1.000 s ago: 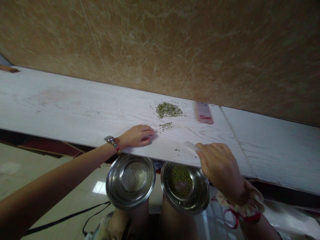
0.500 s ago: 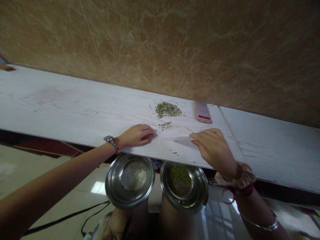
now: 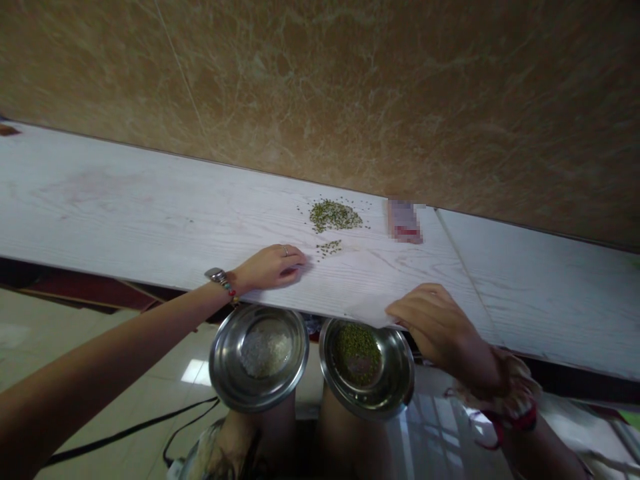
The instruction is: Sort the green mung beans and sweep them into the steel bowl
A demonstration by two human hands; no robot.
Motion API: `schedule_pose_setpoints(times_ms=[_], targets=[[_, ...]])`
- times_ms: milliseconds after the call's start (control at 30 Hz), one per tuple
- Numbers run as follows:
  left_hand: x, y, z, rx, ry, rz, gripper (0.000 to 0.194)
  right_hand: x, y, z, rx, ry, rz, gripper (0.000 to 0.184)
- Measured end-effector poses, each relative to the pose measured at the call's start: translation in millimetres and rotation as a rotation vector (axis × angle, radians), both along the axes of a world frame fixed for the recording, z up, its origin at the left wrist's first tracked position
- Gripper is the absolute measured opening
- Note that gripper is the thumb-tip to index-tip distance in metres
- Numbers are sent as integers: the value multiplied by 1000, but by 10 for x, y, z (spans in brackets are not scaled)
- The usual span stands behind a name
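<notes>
My right hand [image 3: 435, 327] pinches a thin pale card [image 3: 369, 313], blurred, low over the table's front edge and just above the right metal bowl [image 3: 400, 380]. That bowl holds green mung beans [image 3: 357, 350]. My left hand [image 3: 275, 267] rests on the tabletop with its fingers curled together; whatever they may hold is hidden. Beyond my left hand lies a loose pile of mung beans [image 3: 333, 215] mixed with pale grains, and nearer sits a smaller scatter of beans [image 3: 329, 248]. Below my left hand, the left metal bowl [image 3: 225, 373] contains whitish grains [image 3: 266, 350].
A phone [image 3: 404, 220] lies by the wall behind the table, right of the pile. The white wood-grain table [image 3: 165, 213] runs along a brown marbled wall [image 3: 300, 87]. Both bowls sit over my legs, and a black strap [image 3: 130, 433] crosses at lower left.
My right hand has drawn the card toward me, down to the table edge above the right bowl. The few beans near that edge are no longer visible. My left hand has hardly moved.
</notes>
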State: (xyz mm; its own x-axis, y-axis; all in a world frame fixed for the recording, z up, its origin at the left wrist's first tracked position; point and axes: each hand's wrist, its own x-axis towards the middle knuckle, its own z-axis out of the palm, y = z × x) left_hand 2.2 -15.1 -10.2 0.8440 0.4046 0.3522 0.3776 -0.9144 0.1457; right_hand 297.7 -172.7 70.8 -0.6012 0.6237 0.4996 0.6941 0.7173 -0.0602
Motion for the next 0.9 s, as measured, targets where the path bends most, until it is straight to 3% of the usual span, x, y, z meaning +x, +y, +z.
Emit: schedule_pose_setpoints(times_ms=[267, 500, 700, 900], targets=[[-4, 14, -16, -1, 9, -7, 22, -156, -198, 80, 20, 4, -15, 18], [-2, 15, -18, 14, 0, -10, 22, -120, -183, 176, 48, -4, -70, 17], [0, 6, 13, -5, -18, 2, 21, -44, 103, 34, 252, -16, -217, 15], [-12, 29, 4, -25, -55, 159, 19, -48, 516, -187, 330, -32, -268, 17]])
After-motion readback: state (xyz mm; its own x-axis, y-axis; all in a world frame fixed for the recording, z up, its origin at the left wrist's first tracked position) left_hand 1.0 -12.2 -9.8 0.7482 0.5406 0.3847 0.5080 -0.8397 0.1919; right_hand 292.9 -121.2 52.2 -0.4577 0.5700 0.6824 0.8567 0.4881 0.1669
